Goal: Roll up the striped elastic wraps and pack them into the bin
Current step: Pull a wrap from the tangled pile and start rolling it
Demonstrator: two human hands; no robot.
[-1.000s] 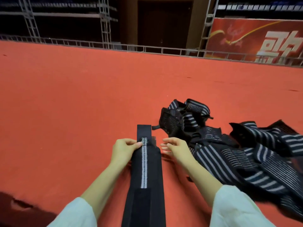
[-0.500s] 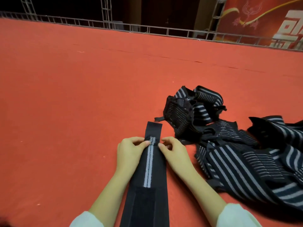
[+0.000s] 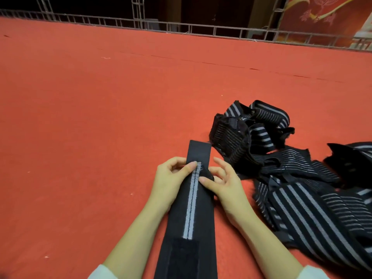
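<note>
A long black elastic wrap (image 3: 191, 216) with a double grey stripe lies flat on the red carpet, running away from me, its plain black end (image 3: 199, 151) farthest out. My left hand (image 3: 171, 178) pinches its left edge, thumb pressing on the stripe near the far end. My right hand (image 3: 221, 184) pinches the right edge beside it, where the fabric bunches up a little. A black hook-and-loop patch (image 3: 183, 258) sits at the near end. No bin is in view.
A heap of black striped wraps (image 3: 302, 188) lies on the carpet to the right, with a bunched clump (image 3: 241, 129) at its far end. Open red carpet (image 3: 90, 127) stretches left and ahead to a metal truss rail (image 3: 181, 29).
Both hands closed in on the wrap's far end; the right hand moved from beside the wrap onto its edge and lifted it slightly. The view tilted down and drew closer.
</note>
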